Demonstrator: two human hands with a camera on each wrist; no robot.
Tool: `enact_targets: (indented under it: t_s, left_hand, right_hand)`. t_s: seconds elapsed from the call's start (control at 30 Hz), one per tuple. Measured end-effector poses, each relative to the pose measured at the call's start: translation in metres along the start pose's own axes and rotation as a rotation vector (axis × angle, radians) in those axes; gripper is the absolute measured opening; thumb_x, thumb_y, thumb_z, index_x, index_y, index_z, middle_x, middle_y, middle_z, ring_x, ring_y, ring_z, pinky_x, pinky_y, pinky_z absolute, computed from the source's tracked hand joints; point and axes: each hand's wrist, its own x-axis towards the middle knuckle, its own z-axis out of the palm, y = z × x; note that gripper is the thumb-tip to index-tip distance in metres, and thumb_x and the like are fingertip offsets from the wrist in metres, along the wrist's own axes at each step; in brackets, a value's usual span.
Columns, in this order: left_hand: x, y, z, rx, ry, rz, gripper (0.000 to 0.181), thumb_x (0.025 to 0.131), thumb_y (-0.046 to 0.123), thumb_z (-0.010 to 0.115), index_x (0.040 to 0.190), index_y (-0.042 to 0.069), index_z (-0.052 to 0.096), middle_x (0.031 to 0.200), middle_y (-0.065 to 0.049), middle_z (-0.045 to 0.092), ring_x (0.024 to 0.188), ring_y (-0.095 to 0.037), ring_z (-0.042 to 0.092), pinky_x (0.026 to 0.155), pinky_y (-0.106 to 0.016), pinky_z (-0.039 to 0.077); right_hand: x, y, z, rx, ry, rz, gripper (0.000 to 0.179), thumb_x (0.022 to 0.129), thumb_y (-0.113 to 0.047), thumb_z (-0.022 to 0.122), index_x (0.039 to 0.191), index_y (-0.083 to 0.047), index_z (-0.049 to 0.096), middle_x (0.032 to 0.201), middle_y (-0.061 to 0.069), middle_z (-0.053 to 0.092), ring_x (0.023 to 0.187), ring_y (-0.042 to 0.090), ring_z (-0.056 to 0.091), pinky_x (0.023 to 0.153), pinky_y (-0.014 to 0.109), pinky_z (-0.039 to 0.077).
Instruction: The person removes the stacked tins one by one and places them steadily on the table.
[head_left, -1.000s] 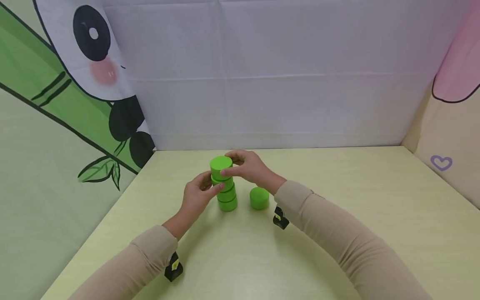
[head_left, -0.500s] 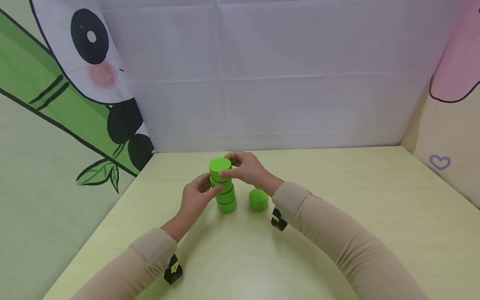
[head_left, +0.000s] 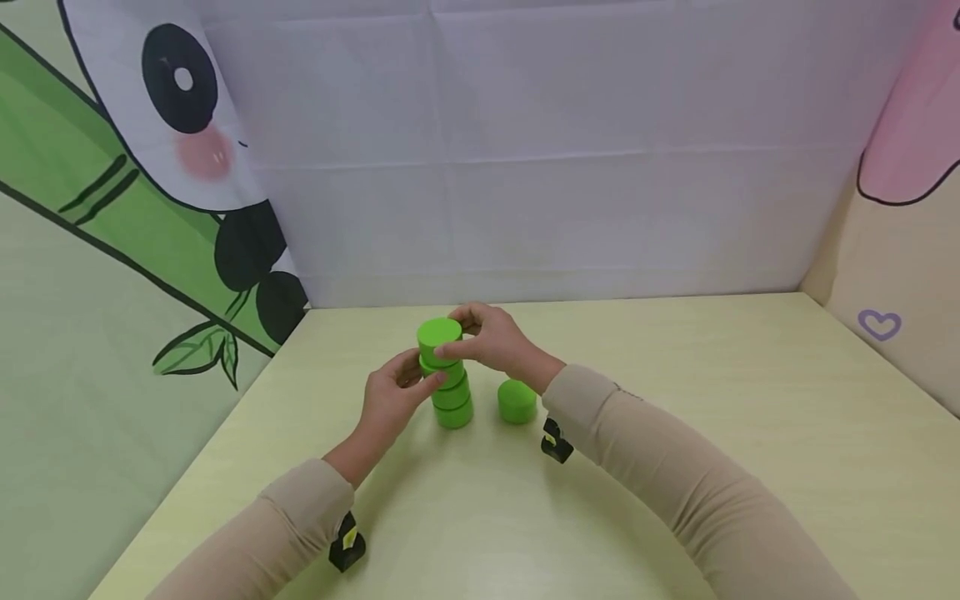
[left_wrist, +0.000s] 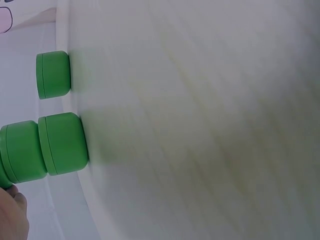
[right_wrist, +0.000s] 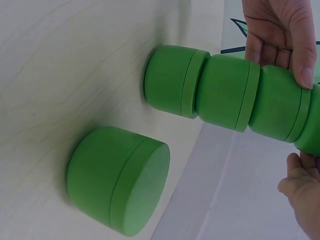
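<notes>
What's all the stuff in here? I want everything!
Stacked tubs: 4, green, on the table
Single tub: 1, green, right of those
Table: 1, pale yellow, underneath
Cloth backdrop: 1, whitish, behind
Cartoon face: 1, white and black, left side
Bamboo stem: 1, green, left side
Rounded shape: 1, pink, right edge
Heart: 1, purple, right side
Sleeves: 2, beige, near side
Devices: 2, black and yellow, beside sleeves
Left grip: 1, bare, holding second tub from top
Right grip: 1, bare, holding top tub

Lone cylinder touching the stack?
Apart. The right wrist view shows bare table between the lone cylinder and the stack.
</notes>
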Motion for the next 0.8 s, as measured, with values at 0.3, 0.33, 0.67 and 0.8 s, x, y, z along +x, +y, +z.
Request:
enact_targets:
  t_s: [0.3,0.33,0.67,0.8]
  left_hand:
    - [-0.004,-0.004,0.001,-0.005,0.006,-0.018,0.055,0.079,0.029,0.074,0.126,0.009,0.055,0.123,-0.01,0.06,0.114,-0.022,0.057,0.098,-0.034,0.046]
    - [-0.004,-0.004,0.001,-0.006,0.005,-0.02,0.055,0.079,0.029,0.074,0.126,0.009,0.055,0.123,-0.01,0.06,0.114,-0.021,0.057,0.098,-0.034,0.046]
    - [-0.002,-0.001,0.0,-0.009,0.002,-0.007,0.053,0.079,0.03,0.074,0.125,0.01,0.056,0.123,-0.009,0.06,0.114,-0.021,0.057,0.099,-0.034,0.046]
    - [0.0,0.0,-0.001,-0.007,-0.005,0.005,0.054,0.079,0.031,0.074,0.125,0.009,0.056,0.124,-0.009,0.06,0.115,-0.022,0.056,0.099,-0.034,0.046]
  right_hand:
    - [-0.002,0.001,0.003,-0.02,0.003,0.011,0.044,0.074,-0.021,0.078,0.111,-0.008,0.057,0.105,0.002,0.061,0.1,0.017,0.058,0.085,0.028,0.051]
    - [-0.002,0.001,0.002,-0.022,0.004,0.011,0.045,0.074,-0.021,0.078,0.111,-0.008,0.057,0.105,0.002,0.061,0.1,0.017,0.058,0.085,0.028,0.051]
    - [-0.001,0.0,-0.007,0.025,0.026,0.015,0.049,0.074,-0.02,0.079,0.115,-0.008,0.056,0.11,0.004,0.062,0.104,0.018,0.059,0.085,0.029,0.052]
    - [-0.002,0.002,-0.015,0.047,0.036,0.012,0.047,0.074,-0.019,0.078,0.115,-0.007,0.056,0.111,0.005,0.062,0.103,0.018,0.059,0.085,0.03,0.052]
